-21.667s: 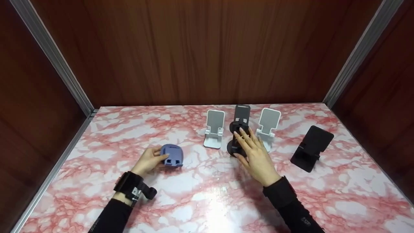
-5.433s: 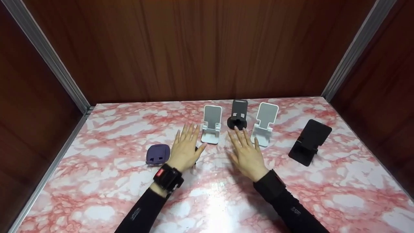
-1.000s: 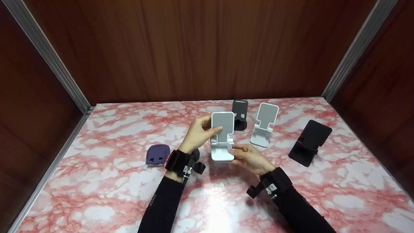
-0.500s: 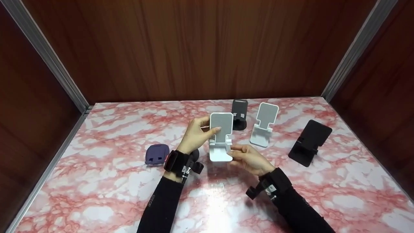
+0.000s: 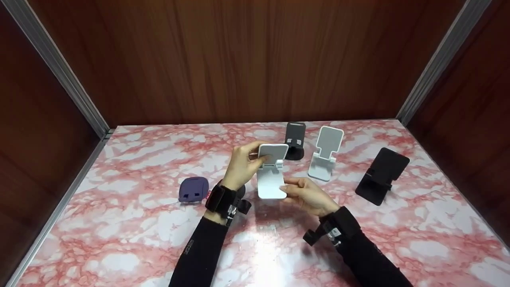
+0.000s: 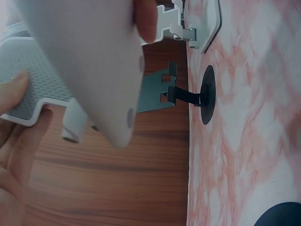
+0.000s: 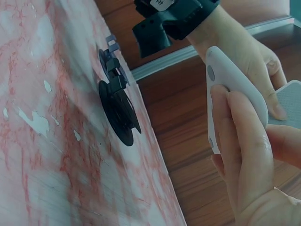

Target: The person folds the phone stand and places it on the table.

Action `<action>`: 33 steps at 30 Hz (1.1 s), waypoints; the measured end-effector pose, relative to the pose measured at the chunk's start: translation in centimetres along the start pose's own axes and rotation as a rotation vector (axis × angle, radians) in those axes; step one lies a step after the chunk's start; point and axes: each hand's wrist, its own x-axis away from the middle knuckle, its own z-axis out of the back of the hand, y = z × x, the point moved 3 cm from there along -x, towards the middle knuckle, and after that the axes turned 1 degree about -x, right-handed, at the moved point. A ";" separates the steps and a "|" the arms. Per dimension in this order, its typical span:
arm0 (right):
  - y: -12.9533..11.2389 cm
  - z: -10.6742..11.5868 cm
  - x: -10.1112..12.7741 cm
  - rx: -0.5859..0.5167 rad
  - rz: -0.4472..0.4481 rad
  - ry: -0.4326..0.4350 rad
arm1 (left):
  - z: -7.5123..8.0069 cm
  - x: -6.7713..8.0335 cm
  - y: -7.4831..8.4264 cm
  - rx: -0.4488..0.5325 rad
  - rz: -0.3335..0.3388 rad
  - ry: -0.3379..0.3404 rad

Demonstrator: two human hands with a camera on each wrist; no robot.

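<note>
One white stand (image 5: pixel 271 175) is held off the desk (image 5: pixel 127 223) by left hand (image 5: pixel 239 165) and right hand (image 5: pixel 310 196). Upper plate (image 5: pixel 278 151), tilted, is pinched at its left side by the left: thumb on grey face, fingers behind. Base (image 5: pixel 271 187) is pinched at its near right corner by the right: thumb on top, fingers against underside. Purple stand (image 5: pixel 194 188) is set at left; low round black stand (image 7: pixel 115 115) is placed near it, mostly hidden by wrist strap (image 5: pixel 219 198) in head view. Grey stand (image 5: pixel 295 132) and second white stand (image 5: pixel 329 144) are stood behind, side by side. Black stand (image 5: pixel 386 167) is angled farther right.
</note>
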 end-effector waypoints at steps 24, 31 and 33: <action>-1.6 0.4 0.7 -0.060 -0.047 0.073 | -1.4 0.4 0.5 -0.038 -0.155 -0.125; -1.3 0.5 0.6 -0.062 -0.044 0.077 | -1.7 0.7 0.6 -0.126 -0.161 -0.163; -1.3 0.6 0.6 -0.096 -0.041 0.079 | -1.7 0.7 0.6 -0.125 -0.166 -0.186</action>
